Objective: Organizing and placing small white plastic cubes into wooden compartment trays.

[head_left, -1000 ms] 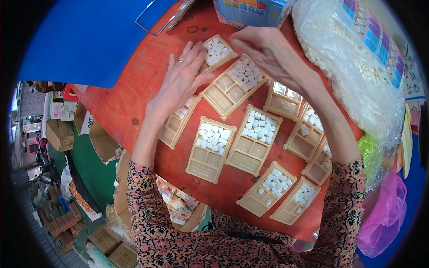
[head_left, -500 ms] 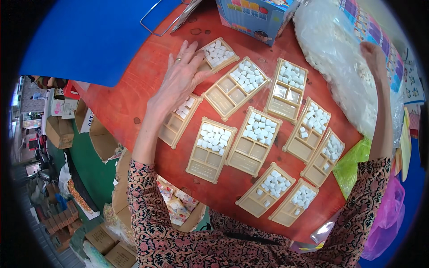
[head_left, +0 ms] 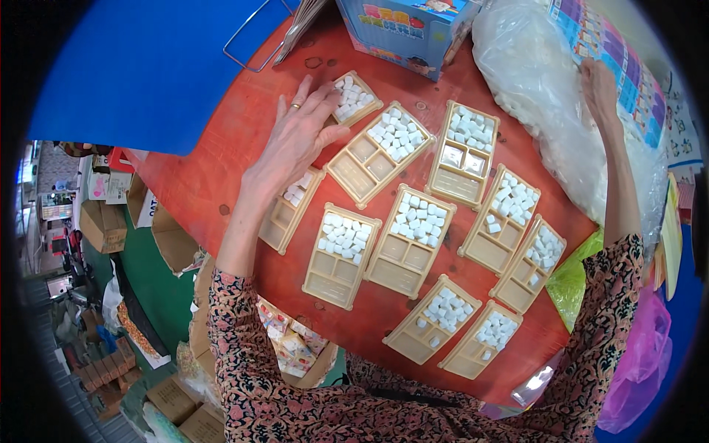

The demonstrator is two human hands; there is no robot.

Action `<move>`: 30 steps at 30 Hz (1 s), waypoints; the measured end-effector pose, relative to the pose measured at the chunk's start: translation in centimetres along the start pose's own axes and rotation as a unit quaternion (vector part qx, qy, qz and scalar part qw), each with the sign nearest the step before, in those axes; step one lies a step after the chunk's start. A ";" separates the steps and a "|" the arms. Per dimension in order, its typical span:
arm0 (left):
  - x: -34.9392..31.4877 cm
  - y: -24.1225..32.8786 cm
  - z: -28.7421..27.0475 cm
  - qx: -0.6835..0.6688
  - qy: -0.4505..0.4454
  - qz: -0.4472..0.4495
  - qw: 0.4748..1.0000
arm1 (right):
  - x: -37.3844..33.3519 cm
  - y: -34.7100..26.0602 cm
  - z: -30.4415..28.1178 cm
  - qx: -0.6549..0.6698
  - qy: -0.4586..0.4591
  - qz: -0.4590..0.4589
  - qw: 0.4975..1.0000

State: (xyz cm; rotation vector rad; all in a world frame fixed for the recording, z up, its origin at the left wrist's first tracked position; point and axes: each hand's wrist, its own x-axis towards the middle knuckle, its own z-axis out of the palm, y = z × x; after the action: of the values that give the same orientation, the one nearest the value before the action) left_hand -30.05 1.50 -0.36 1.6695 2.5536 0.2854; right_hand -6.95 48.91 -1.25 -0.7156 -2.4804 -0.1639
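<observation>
Several beige compartment trays point(head_left: 329, 291) lie on the red table, each with small white marshmallow-like pieces point(head_left: 419, 216) heaped in its large compartment. A few pieces sit in the smaller compartments of the right-hand trays. My left hand point(head_left: 289, 140), a ring on one finger, rests open across the far-left tray point(head_left: 367, 109) with its fingers spread, hiding part of it. At the far right my right hand point(head_left: 602, 87) is raised over a big clear plastic bag point(head_left: 528, 81) of white contents. Its fingers are curled, and what they hold, if anything, is hidden.
A blue printed box point(head_left: 391, 37) stands at the far edge, beside a wire stand point(head_left: 247, 33). Yellow-green plastic point(head_left: 569, 292) and a pink bag point(head_left: 636, 354) hang at the right. An open carton of small packets point(head_left: 292, 343) is below the table's near-left edge.
My right hand has moved left and slightly up along the big bag. My left hand stays over the far-left tray. The whole view has shifted slightly.
</observation>
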 end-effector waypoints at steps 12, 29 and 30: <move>0.5 -0.3 0.7 -0.039 0.032 0.019 0.999 | -2.0 0.2 0.0 0.026 -0.089 0.047 0.995; -0.1 0.5 -0.5 -0.005 0.005 -0.023 1.000 | -2.0 0.1 -3.0 -0.002 -0.096 0.133 0.986; -0.1 0.5 -0.5 -0.006 0.006 -0.020 1.000 | -2.2 0.6 -3.0 0.006 -0.107 0.125 0.986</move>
State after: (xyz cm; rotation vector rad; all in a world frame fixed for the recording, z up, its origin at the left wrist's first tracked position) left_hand -29.61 1.56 0.22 1.6155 2.5847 0.3096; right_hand -3.72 47.64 0.09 -1.0805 -2.5606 0.0225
